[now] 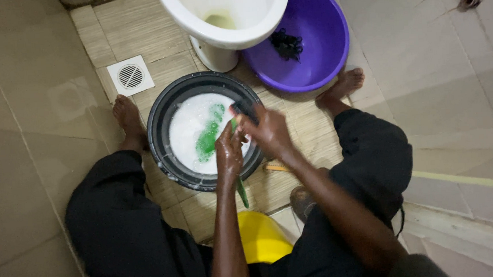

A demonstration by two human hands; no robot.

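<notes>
Over the black basin (162, 112) of soapy water, I have my left hand (228, 152) and right hand (269, 132) closed together on a green cloth (208, 139), which trails partly into the foam. I judge the washing to be midway: suds are up and the cloth is being rubbed. Behind, the purple basin (332, 42) holds one dark item (287, 43); whether it is washed I cannot tell.
</notes>
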